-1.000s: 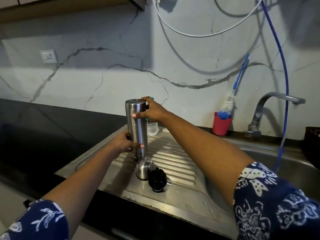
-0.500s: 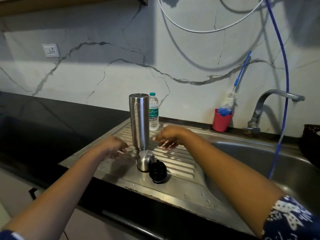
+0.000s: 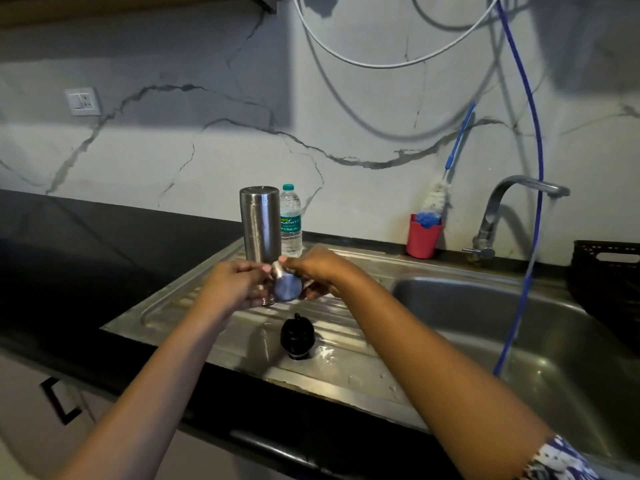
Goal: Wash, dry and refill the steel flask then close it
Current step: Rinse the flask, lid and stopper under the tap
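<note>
Steel flask (image 3: 260, 223) stands on the drainboard (image 3: 166, 317) just beyond your left hand (image 3: 232, 289). Its flat closed end is up, so it is probably mouth down and draining.

- Left hand: fingers curled round the left side of the small steel cap (image 3: 286, 287), holding it off the drainboard.
- Right hand (image 3: 318, 271): fingertips pinch the same cap from the right and top. Both hands are on the cap, neither on the flask.
- Black stopper (image 3: 297, 337) lies on the drainboard on the near side of your hands, apart from them. Water beads sit around it.
- Water bottle (image 3: 291, 223), capped, stands beyond your right hand, just beside the flask.
- Farther right are the red cup (image 3: 423, 237) with a brush in it, the tap (image 3: 512, 202) and the sink basin (image 3: 485, 323), all well apart from your hands.

Step in hand, as I judge it, is drying: the parts look rinsed and the cap is being seen to. No cloth is in view.

The next move calls for setting the cap down dry, then turning the flask upright with a firm grip, since wet steel slips. After that you uncap the bottle to refill, seat the stopper first, and put the cap on last.
</note>
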`<state>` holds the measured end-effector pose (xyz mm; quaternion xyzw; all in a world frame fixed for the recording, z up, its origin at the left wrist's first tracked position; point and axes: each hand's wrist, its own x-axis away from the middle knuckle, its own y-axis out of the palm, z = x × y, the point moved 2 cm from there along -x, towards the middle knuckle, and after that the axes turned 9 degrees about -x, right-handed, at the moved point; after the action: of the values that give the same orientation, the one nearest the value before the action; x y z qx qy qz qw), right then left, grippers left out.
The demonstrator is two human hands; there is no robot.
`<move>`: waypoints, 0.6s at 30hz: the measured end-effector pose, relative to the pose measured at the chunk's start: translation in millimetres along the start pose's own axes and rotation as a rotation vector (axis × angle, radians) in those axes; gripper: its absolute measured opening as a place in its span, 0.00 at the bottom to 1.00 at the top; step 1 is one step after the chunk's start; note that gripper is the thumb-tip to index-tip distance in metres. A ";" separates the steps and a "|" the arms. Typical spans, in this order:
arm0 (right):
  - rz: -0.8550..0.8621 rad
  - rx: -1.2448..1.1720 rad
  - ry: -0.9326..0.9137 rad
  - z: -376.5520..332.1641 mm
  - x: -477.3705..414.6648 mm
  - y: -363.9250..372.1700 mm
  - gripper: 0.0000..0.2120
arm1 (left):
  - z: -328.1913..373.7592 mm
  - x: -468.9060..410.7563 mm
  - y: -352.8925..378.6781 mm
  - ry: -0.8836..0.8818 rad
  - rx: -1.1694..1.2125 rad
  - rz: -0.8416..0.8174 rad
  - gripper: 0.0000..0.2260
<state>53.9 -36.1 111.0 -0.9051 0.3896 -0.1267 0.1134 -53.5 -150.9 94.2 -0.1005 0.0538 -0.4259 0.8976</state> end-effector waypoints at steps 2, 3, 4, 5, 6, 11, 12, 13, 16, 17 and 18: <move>0.128 -0.060 -0.137 -6.5 12.1 -18.1 0.20 | 19.1 13.1 14.3 0.154 0.069 0.042 0.03; 0.182 -0.124 -0.188 -7.2 19.8 -29.4 0.21 | 27.3 16.6 23.3 0.213 0.083 0.047 0.02; 0.217 -0.205 -0.228 -4.7 28.0 -43.8 0.21 | 35.1 18.3 36.1 0.253 0.100 0.042 0.01; 0.235 -0.283 -0.255 -0.3 37.3 -58.3 0.21 | 41.2 17.7 49.2 0.270 0.126 0.040 0.03; 0.245 -0.362 -0.267 6.6 44.7 -72.1 0.21 | 45.2 14.9 62.6 0.263 0.184 0.029 0.05; 0.304 -0.637 -0.275 69.4 77.0 -157.3 0.17 | 46.5 0.3 175.3 0.079 0.326 -0.385 0.10; 0.341 -0.629 -0.259 85.6 82.3 -177.2 0.18 | 44.7 3.1 203.8 0.065 0.309 -0.485 0.07; 0.387 -0.603 -0.244 100.8 86.8 -195.6 0.18 | 41.2 4.6 230.2 0.064 0.296 -0.553 0.04; 0.488 -0.519 -0.181 142.7 98.2 -246.8 0.21 | 33.8 5.8 302.9 0.095 0.294 -0.639 0.08; 0.505 -0.489 -0.157 154.8 100.8 -260.9 0.21 | 32.3 4.6 324.7 0.086 0.303 -0.659 0.10; 0.518 -0.464 -0.141 165.1 103.0 -272.0 0.22 | 31.3 4.9 343.1 0.072 0.304 -0.673 0.11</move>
<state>358.8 88.3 52.7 -0.7845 0.6159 0.0608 -0.0403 213.9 61.2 47.0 0.0370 -0.0146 -0.7037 0.7094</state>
